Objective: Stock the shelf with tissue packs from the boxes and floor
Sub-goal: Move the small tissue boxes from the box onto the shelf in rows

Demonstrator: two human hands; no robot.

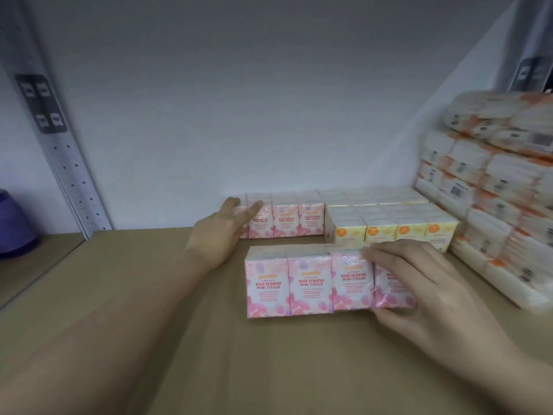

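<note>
A pink rose-scented mini tissue pack (pixel 302 283) stands on the brown shelf board (pixel 149 339) near the front. My right hand (pixel 425 292) grips its right end, fingers over the top and thumb under the front. A second pink pack (pixel 296 220) stands against the back wall. My left hand (pixel 227 226) lies against that pack's left end with fingers stretched out over its front and side.
Yellow tissue packs (pixel 395 223) sit to the right of the rear pink pack. A tall stack of orange-and-white tissue bundles (pixel 493 205) fills the right side. A perforated metal upright (pixel 74 175) and a purple object (pixel 15 226) stand at the left.
</note>
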